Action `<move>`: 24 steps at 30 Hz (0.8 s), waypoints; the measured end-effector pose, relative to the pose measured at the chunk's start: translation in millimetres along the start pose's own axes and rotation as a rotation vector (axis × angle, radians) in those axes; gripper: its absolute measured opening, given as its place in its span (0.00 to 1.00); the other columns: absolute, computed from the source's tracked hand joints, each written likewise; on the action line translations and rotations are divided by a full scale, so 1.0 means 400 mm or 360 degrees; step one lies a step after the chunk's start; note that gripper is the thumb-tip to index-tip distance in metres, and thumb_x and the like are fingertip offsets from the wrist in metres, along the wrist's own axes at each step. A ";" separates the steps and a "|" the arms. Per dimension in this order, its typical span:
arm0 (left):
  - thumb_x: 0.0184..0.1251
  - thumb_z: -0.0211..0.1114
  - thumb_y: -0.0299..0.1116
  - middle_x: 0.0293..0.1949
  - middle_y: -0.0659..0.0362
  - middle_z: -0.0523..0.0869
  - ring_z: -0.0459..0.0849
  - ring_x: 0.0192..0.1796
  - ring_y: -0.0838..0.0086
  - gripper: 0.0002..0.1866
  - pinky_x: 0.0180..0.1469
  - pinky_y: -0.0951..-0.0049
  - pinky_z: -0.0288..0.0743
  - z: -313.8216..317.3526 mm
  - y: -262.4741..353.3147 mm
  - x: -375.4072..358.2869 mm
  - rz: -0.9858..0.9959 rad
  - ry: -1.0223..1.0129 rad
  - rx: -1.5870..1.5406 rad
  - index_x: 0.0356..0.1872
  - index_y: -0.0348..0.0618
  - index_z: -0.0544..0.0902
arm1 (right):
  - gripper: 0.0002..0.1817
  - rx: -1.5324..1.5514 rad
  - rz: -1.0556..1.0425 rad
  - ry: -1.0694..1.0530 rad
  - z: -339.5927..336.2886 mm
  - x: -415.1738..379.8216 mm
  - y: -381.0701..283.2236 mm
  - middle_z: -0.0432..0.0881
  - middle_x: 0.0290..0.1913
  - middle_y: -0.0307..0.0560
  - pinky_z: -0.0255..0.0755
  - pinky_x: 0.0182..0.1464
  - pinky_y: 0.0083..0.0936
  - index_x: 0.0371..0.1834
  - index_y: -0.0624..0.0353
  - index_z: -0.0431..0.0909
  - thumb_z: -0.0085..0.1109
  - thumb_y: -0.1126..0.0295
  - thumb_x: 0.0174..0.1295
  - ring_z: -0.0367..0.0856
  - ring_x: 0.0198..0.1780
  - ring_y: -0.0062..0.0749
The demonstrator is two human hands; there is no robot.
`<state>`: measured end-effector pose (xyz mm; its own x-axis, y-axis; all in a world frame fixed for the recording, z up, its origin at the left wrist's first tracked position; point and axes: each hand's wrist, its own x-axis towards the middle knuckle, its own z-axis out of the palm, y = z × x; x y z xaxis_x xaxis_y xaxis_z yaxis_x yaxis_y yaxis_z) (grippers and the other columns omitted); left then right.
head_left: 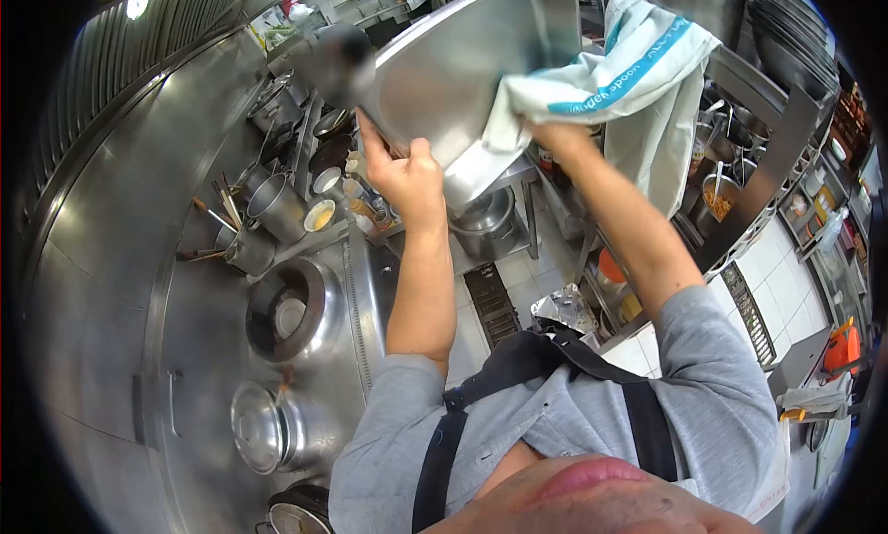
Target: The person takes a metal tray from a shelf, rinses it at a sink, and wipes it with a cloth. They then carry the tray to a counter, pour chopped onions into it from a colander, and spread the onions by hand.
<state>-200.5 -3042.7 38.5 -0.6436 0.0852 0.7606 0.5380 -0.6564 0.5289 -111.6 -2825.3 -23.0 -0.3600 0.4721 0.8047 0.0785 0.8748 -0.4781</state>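
Observation:
A large rectangular stainless-steel pan [439, 90] is held up, tilted, in front of me. My left hand [407, 178] grips its lower left edge, with the thumb showing. Bunched in my right hand [555, 136] is a white towel [638, 72] with a teal stripe and lettering. Part of the towel lies against the pan's inner face, and the rest hangs down on the right. The towel covers most of my right fingers, and that hand is slightly blurred.
On the left runs a steel cooking range with a wok [291, 307], a lidded pot [259, 428] and a utensil pot [250, 247]. Sauce bottles [361, 206] stand beyond it. A big pot [486, 224] sits below the pan. Shelves with food containers [717, 196] line the right. Another person stands far back.

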 end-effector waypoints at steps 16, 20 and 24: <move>0.49 0.51 0.12 0.61 0.50 0.74 0.76 0.63 0.65 0.37 0.69 0.69 0.64 0.068 -0.033 -0.020 0.0034 0.0144 -0.0306 0.68 0.31 0.64 | 0.18 0.0040 -0.0559 0.0031 0.011 -0.076 -0.152 0.82 0.46 0.56 0.72 0.54 0.43 0.51 0.60 0.78 0.63 0.68 0.56 0.79 0.53 0.49; 0.50 0.51 0.12 0.62 0.51 0.74 0.75 0.63 0.65 0.37 0.69 0.69 0.64 0.046 -0.009 -0.055 -0.0038 0.0084 -0.0249 0.69 0.32 0.65 | 0.15 -0.0155 -0.0141 0.0023 -0.021 0.007 -0.018 0.82 0.49 0.52 0.72 0.57 0.38 0.48 0.58 0.80 0.62 0.65 0.60 0.79 0.55 0.44; 0.50 0.51 0.13 0.62 0.50 0.76 0.77 0.62 0.66 0.39 0.67 0.71 0.65 0.008 -0.007 -0.100 -0.0108 -0.0054 0.0028 0.71 0.32 0.63 | 0.14 -0.0026 -0.0093 0.0520 -0.067 0.102 0.020 0.83 0.45 0.52 0.73 0.53 0.40 0.46 0.58 0.81 0.62 0.63 0.60 0.80 0.50 0.46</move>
<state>-174.7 -3042.0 7.8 -0.6602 0.1549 0.7349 0.5033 -0.6351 0.5860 -101.0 -2796.0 15.4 -0.0473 0.4290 0.9021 0.0825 0.9017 -0.4245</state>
